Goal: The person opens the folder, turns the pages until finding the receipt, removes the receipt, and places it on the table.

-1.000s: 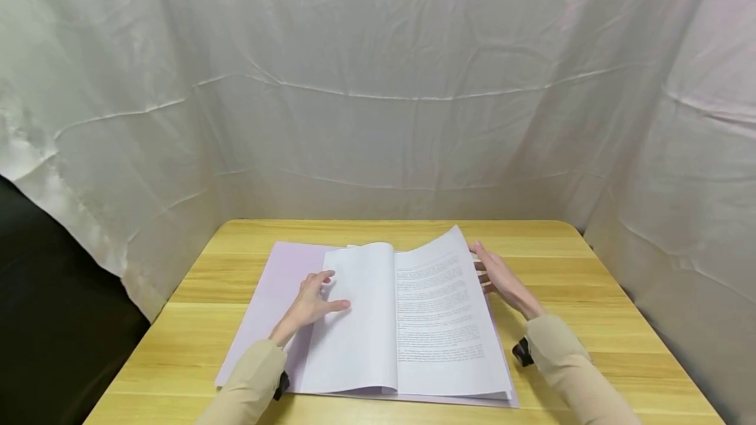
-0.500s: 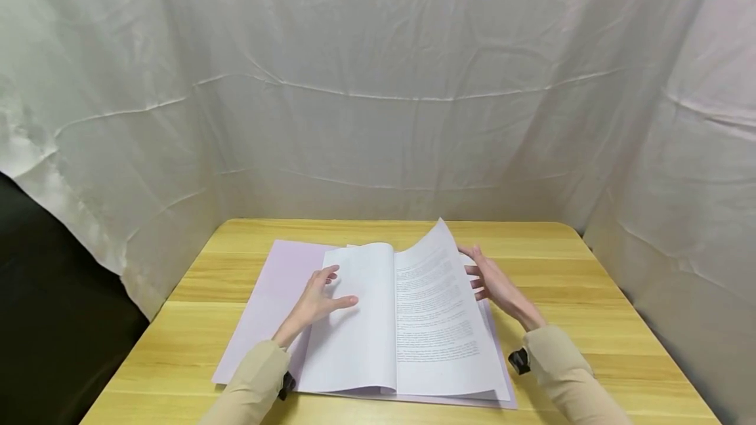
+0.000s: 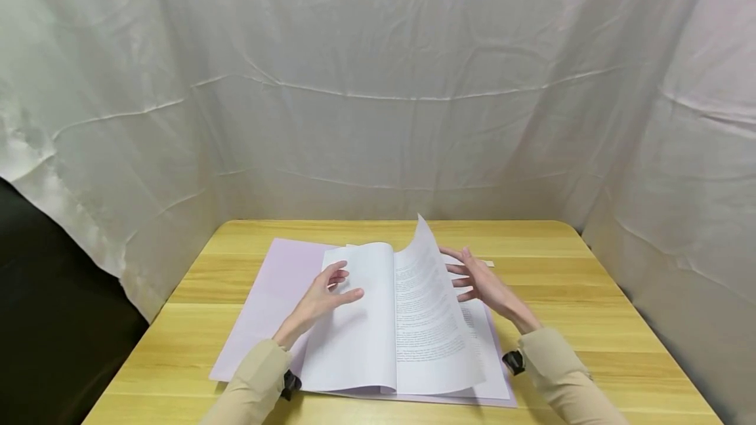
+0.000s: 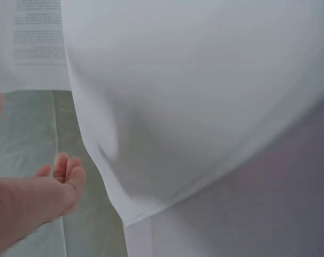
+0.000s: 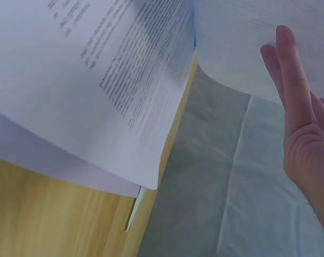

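A bound document with a pale purple cover (image 3: 260, 320) lies open on the table. Its blank left-hand page (image 3: 357, 340) bulges up toward the fold. On the right, one printed page (image 3: 425, 326) stands lifted, its far corner pointing up, over another printed sheet (image 3: 493, 372). My right hand (image 3: 487, 287) has straight, spread fingers at the lifted page's outer edge; in the right wrist view the fingertips (image 5: 285, 35) seem to lie against its back. Above the left-hand page hovers my left hand (image 3: 315, 303), fingers loosely bent, thumb apart, holding nothing.
The wooden table (image 3: 590, 320) extends on both sides of the document. A small pale strip (image 3: 488, 263) sticks out past the document's right far edge. Grey-white cloth (image 3: 378, 117) hangs behind and at the sides. Something black (image 3: 53, 320) shows at the left.
The lifted page has swung leftward and stands steeper, uncovering printed text on the sheet below. My right hand has moved left with it; my left hand has shifted slightly right.
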Demonstrator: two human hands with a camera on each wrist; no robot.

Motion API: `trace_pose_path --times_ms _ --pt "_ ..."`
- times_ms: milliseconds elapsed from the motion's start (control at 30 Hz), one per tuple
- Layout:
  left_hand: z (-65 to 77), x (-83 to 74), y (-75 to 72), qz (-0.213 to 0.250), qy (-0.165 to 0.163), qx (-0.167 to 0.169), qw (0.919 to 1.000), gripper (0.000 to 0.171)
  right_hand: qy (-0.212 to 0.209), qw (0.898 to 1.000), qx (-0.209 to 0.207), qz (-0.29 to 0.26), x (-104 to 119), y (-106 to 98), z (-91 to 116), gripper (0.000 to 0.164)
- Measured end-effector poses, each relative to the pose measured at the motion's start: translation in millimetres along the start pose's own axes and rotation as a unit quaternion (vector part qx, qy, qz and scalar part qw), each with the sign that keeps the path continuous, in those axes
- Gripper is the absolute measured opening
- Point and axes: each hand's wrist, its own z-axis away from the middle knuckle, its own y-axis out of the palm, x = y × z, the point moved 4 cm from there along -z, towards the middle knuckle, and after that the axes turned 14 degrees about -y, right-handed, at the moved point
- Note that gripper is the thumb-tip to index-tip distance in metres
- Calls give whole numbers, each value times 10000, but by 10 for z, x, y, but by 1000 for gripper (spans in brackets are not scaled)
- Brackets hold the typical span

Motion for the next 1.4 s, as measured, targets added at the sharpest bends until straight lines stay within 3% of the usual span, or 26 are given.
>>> trace_pose_path --times_ms 333,533,767,1000,1100,1400 --pt "-25 -32 111 641 -6 831 9945 78 -211 9989 380 -198 29 147 -59 63" --pt "-27 -58 197 756 27 1317 9884 74 -155 9985 505 -149 7 214 -81 62" --pt "-39 -115 306 820 99 1633 9831 66 -143 9979 617 148 4 289 -107 61" --pt "-43 -170 396 1501 113 2320 9610 65 -117 9959 822 364 -35 383 -153 62" --pt "-48 -188 421 1701 66 2348 9570 66 -154 9947 919 436 -42 416 -157 62" --pt "-51 -168 430 1704 -290 2066 9630 72 -16 9917 997 807 -76 479 -152 61"
